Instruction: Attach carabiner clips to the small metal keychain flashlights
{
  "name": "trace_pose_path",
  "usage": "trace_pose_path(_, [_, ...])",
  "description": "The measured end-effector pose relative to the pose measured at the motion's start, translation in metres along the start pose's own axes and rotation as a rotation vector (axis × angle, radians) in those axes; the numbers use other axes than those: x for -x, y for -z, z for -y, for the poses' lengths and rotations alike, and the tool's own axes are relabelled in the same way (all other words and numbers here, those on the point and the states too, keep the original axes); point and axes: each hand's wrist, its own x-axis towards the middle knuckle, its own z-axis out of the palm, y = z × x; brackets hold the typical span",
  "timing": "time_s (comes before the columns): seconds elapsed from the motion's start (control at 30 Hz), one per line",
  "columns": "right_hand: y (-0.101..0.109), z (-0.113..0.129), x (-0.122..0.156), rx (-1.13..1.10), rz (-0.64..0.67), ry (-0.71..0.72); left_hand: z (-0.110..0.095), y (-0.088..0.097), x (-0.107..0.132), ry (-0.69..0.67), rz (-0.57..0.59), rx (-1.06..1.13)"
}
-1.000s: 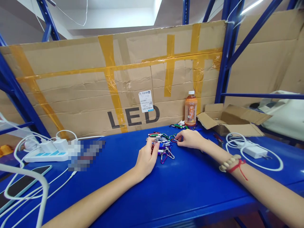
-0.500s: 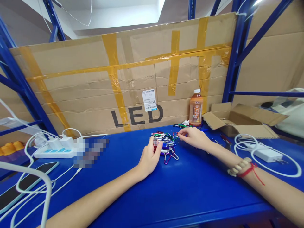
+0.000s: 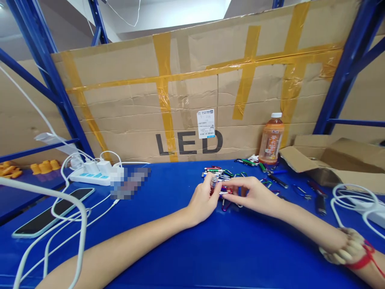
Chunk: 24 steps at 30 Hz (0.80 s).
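Observation:
My left hand [image 3: 201, 202] is closed around a small red keychain flashlight [image 3: 213, 183], its silver end pointing up between thumb and forefinger. Pinched in the fingertips of my right hand [image 3: 254, 196] is a red carabiner clip [image 3: 227, 190], right beside the flashlight. Whether the two parts are joined I cannot tell, as fingers cover that spot. Just behind both hands lies a pile of small metal flashlights [image 3: 214, 171] with coloured carabiners, in red, green, blue and silver. A purple carabiner [image 3: 225, 206] pokes out under my right fingers.
An orange drink bottle [image 3: 271, 138] stands at the back, near an open cardboard box [image 3: 339, 160]. Pliers [image 3: 302, 192] and a dark-handled tool [image 3: 321, 204] lie to the right. On the left are a power strip [image 3: 90, 176], a phone [image 3: 54, 212] and loose white cables.
My right hand has come left and nearer with the red carabiner, from the back of the pile to the flashlight in my left hand. The camera view has turned left.

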Motion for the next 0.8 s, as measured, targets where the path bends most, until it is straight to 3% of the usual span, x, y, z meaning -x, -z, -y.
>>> trace_pose_path(0.13, [0.000,-0.001,0.002,0.256,-0.001,0.183,0.000,0.000,0.000,0.007,-0.015,0.019])
trace_pose_path(0.43, [-0.007,0.000,0.004,0.458,-0.058,0.311,0.001,-0.001,-0.001,-0.043,0.013,-0.018])
trace_pose_path(0.8, [-0.010,0.001,0.001,0.415,-0.098,0.355,0.001,-0.002,-0.001,0.024,0.028,0.039])
